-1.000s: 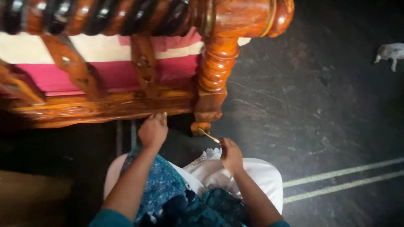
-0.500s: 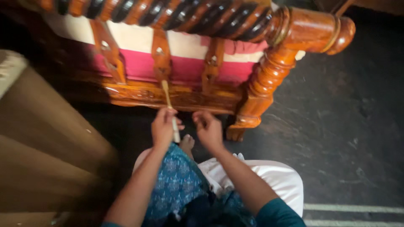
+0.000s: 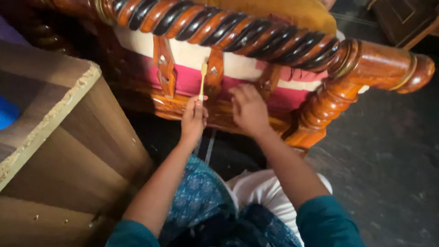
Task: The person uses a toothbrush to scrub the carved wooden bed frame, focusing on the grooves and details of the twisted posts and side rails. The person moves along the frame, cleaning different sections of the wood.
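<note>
**Thin brush close to cloth and carving**

Just left of centre in the frame, the left hand (image 3: 193, 116) is clenched around the lower end of a slim pale brush (image 3: 202, 81), whose tip points up the frame and lies against the carved wooden rail (image 3: 183, 106) of a polished sofa frame, right beside the pink and cream cushion (image 3: 238, 68). The right hand (image 3: 249, 110) lies at centre frame, fingers spread and pressed flat on the same rail, grasping nothing.

The grip sits low on the handle, so I judge that the tip could wander sideways and drag across the cushion fabric instead of the wood; anything on the bristles would then mark the cloth. The brush looks thin, and pushing it hard into the carved recesses might bend or snap it.

Above both hands runs the twisted dark-and-amber top bar (image 3: 228, 29), ending in a turned post (image 3: 329, 103) at the right. A quick upward stroke could knock knuckles against that bar.

At the left edge stands a plain board cabinet (image 3: 59, 137) with a rough chipped edge, near the left elbow; a wide swing of the arm could scrape it. The dark floor (image 3: 388, 174) fills the lower right.
</note>
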